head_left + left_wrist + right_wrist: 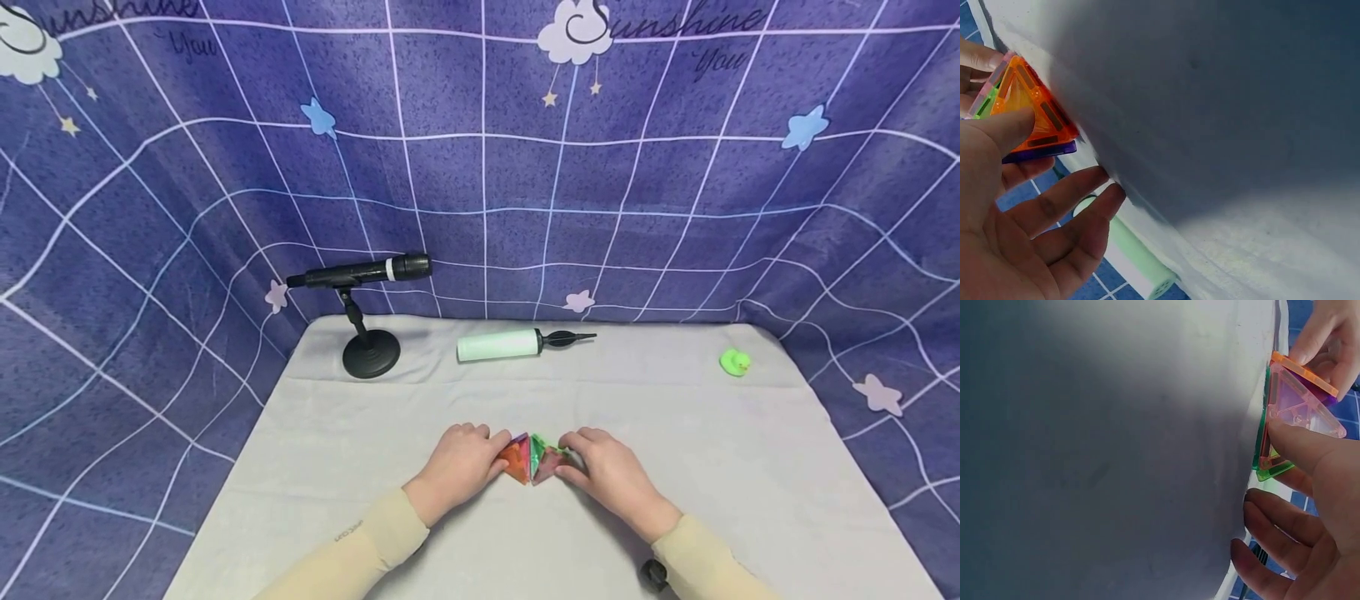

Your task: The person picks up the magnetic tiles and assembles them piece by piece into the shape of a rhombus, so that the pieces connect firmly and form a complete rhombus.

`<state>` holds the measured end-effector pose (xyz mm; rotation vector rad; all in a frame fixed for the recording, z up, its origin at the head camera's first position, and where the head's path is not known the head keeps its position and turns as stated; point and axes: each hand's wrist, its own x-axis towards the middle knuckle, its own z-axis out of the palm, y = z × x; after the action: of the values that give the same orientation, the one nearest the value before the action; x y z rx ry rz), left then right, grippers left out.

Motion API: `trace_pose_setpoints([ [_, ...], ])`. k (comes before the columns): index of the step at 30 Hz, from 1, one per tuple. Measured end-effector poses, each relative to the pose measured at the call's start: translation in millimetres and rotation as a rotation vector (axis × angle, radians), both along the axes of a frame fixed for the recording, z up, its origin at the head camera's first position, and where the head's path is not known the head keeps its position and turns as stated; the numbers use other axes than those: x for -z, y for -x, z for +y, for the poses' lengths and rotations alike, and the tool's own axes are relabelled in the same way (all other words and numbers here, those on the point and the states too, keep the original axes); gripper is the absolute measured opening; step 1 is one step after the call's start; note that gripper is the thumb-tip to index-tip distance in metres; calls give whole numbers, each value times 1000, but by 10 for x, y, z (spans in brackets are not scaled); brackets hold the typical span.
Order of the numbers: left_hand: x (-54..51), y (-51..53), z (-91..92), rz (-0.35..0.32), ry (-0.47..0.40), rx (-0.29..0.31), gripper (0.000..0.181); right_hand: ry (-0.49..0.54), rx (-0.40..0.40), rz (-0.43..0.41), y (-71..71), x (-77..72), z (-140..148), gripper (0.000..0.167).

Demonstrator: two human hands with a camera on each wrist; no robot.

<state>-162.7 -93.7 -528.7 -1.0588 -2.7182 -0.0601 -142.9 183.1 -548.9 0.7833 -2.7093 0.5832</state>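
Translucent triangular magnetic tiles stand tilted together in two small clusters that meet near the front middle of the table. My left hand (467,460) pinches the left cluster, its thumb on an orange tile (1042,128) and a finger behind a purple tile (1060,149). On the other side, my right hand (613,472) pinches the right cluster, with the thumb on a pink tile (1291,400). A bright green tile (1275,470) and a teal-green tile (1261,434) belong to that cluster. The remaining fingers of both hands spread loosely near the cloth.
A black microphone on a round stand (371,353) occupies the back left of the white-covered table (420,400). Behind the tiles lies a pale green hand pump (498,345) with a black nozzle. At the back right sits a green rubber duck (734,362). A purple-blue curtain (480,167) surrounds the table.
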Motion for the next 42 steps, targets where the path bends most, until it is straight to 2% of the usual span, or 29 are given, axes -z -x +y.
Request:
trace_pose_setpoints([
  [8, 40, 16, 15, -7, 6, -5, 31, -2, 11, -25, -14, -9, -22, 36],
  [17, 64, 20, 15, 24, 3, 15, 31, 19, 27, -56, -18, -23, -45, 37],
  [30, 65, 83, 27, -1, 8, 3, 30, 45, 14, -97, 0, -113, -82, 38],
  [42, 88, 116, 50, 10, 17, 7, 29, 33, 6, -45, 15, -184, -138, 39],
])
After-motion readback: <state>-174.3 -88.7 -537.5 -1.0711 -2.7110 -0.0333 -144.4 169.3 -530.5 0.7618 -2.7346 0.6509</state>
